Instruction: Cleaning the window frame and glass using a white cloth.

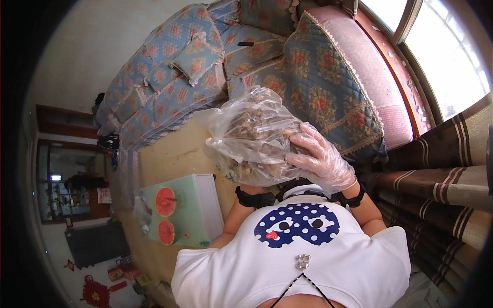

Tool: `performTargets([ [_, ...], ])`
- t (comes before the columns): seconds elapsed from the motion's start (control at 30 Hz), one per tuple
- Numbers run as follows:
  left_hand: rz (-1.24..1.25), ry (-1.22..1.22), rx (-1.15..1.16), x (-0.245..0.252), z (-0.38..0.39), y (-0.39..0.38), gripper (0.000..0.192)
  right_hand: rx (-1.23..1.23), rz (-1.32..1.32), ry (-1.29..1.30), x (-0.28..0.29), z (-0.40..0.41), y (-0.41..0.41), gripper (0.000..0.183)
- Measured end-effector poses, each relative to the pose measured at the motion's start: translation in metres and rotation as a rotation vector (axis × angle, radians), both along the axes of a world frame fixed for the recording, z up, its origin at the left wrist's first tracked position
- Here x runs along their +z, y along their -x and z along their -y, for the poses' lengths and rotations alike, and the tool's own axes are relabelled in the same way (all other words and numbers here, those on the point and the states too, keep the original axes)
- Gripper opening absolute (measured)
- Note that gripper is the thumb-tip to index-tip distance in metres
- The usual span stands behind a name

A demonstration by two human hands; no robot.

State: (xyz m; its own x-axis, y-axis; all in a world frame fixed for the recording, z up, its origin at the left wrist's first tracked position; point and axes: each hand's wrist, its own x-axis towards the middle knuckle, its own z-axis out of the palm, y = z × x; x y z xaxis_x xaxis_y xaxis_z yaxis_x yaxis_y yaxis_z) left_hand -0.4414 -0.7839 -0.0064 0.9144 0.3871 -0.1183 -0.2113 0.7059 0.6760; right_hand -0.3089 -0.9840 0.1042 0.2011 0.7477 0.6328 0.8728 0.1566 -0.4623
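A clear plastic bag (254,133) full of brown, lumpy pieces is held up in front of me, its gathered, knotted-looking part at the left. My right hand (321,159), in a thin transparent plastic glove, grips the bag's right side with fingers spread over the film. The bag hides my left hand; only its forearm and a black wrist strap (254,197) show below the bag. Another black strap (352,196) is around my right wrist. What the brown pieces are cannot be told through the creased plastic.
Two cut watermelon halves (165,201) lie on a pale green table (185,196) at the lower left, beside a crumpled plastic bag (141,211). Beyond the held bag stands a sofa with blue floral covers (165,92); a dark remote-like object (245,44) lies on it. Striped curtains (443,184) hang at the right.
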Motion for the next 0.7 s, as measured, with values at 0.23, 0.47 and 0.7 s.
performTargets([
  [0.23, -0.035, -0.036, 0.022, 0.003, 0.002, 0.011, 0.042, 0.046, -0.016, -0.015, -0.007, -0.002, -0.004, 0.058],
  [0.47, -0.15, -0.258, 0.031, 0.0, 0.003, 0.026, 0.042, 0.053, -0.058, -0.004, -0.016, -0.007, -0.007, 0.052],
  [0.7, -0.602, -1.661, -0.14, -0.005, -0.019, 0.063, 0.043, -0.407, -0.145, 0.118, -0.028, 0.001, -0.013, 0.045],
])
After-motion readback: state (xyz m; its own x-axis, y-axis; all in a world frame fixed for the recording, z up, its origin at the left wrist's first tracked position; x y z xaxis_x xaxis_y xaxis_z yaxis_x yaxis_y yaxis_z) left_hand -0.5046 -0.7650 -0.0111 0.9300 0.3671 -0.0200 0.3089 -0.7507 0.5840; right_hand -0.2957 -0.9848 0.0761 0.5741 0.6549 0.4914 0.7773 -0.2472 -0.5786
